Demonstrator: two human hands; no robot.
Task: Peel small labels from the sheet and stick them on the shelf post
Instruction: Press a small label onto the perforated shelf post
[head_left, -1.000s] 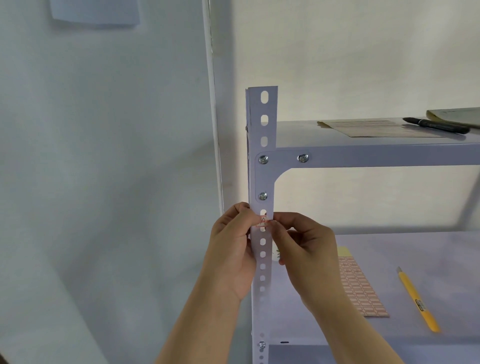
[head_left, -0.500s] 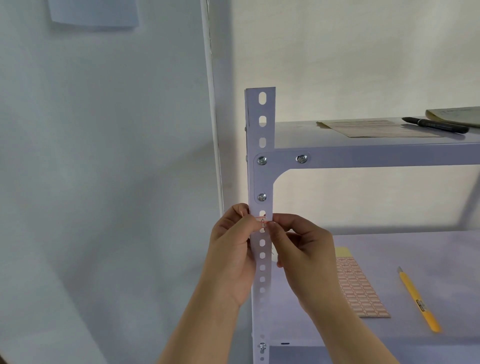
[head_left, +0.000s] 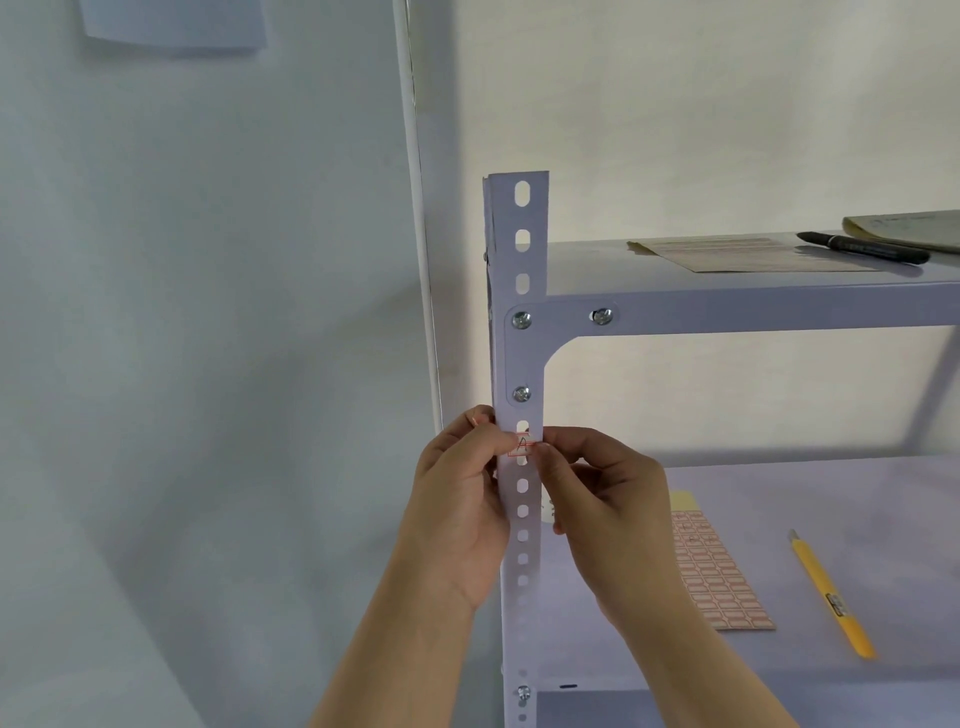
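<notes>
A white slotted shelf post (head_left: 521, 291) stands upright in the middle of the view. A small red-bordered label (head_left: 522, 446) marked "A" lies across the post's front, just below the lower screw. My left hand (head_left: 462, 499) pinches the label's left end from the post's left side. On the post's right side, my right hand (head_left: 602, 499) pinches the other end. The label sheet (head_left: 719, 582), with rows of red-bordered labels, lies flat on the lower shelf behind my right hand.
A yellow utility knife (head_left: 831, 597) lies on the lower shelf (head_left: 857, 509) to the right of the sheet. The upper shelf (head_left: 753, 304) carries a second label sheet (head_left: 743, 254), a black marker (head_left: 862, 248) and a notepad (head_left: 914, 228). A wall stands to the left.
Both hands and the label have shifted slightly up the post; the label now lies flatter across the post's front.
</notes>
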